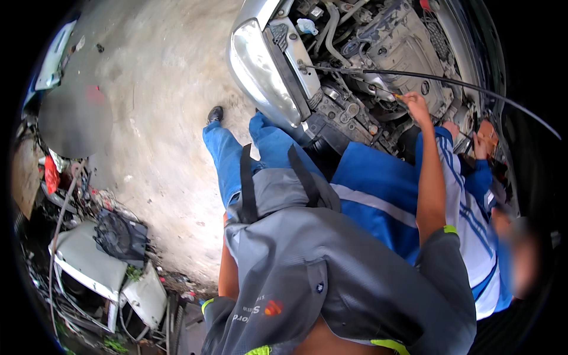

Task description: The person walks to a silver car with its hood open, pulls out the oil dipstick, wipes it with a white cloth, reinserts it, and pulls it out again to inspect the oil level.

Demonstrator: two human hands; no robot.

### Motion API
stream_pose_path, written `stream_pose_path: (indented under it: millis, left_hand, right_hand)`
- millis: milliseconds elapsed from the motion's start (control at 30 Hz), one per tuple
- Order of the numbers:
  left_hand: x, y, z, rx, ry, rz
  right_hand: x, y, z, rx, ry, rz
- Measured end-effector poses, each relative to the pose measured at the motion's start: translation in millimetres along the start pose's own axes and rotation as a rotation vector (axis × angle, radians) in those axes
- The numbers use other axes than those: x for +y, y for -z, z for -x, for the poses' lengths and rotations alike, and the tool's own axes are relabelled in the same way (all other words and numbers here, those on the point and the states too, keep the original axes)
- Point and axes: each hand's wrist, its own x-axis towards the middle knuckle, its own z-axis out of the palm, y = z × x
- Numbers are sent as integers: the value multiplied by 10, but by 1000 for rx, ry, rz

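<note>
Head view: right grip (418, 107) wrapped around orange-handled tool (399, 96); left grip hidden, can't tell. Straight motion, clear of black rod (426, 76), seems best.

We count one right hand (417, 107) of the wearer and one slim yellow-ended rod (397, 96) in it; we count one headlamp (257, 74), one long prop rod (441, 77) and one engine cover (408, 50); we count one blue cap (306, 26) in the engine bay; we list two blue trouser legs (222, 148) on the wearer, two black straps (247, 183) and one dark shoe (215, 114) in clear view; we record one co-worker (476, 242) alongside; at the left we log one red bag (51, 174) and one long pole (63, 228); the scrap pieces (121, 236) overlap too closely for us to number.
</note>
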Motion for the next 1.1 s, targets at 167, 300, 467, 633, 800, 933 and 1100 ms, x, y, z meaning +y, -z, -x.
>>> stream_pose_path:
  millis: [167,300,467,633,800,933,1100]
  left_hand:
    - [-2,789,-633,-87,-157,-159]
    - [-58,1786,-1226,-88,-345,-299]
    - [751,2897,-1383,-259,-310,-300]
    - [1436,3197,-1438,-309,-421,-515]
    - [1832,3094,-1685,-274,-611,-678]
    - [2202,2757,-1430,-340,-748,-711]
    - [2388,2220,64,-630,-616,-543]
  right_hand:
    - [-211,685,936,396,153,341]
    - [-1049,928,2077,563,141,223]
    - [-1752,746,3963,810,-70,100]
    - [-2157,71,5418,1081,-164,-132]
    - [-2191,-937,6554,1195,-310,-339]
    - [-2166,-1809,7019,1256,-308,-653]
    - [-2075,-2703,7187,1068,-206,-1139]
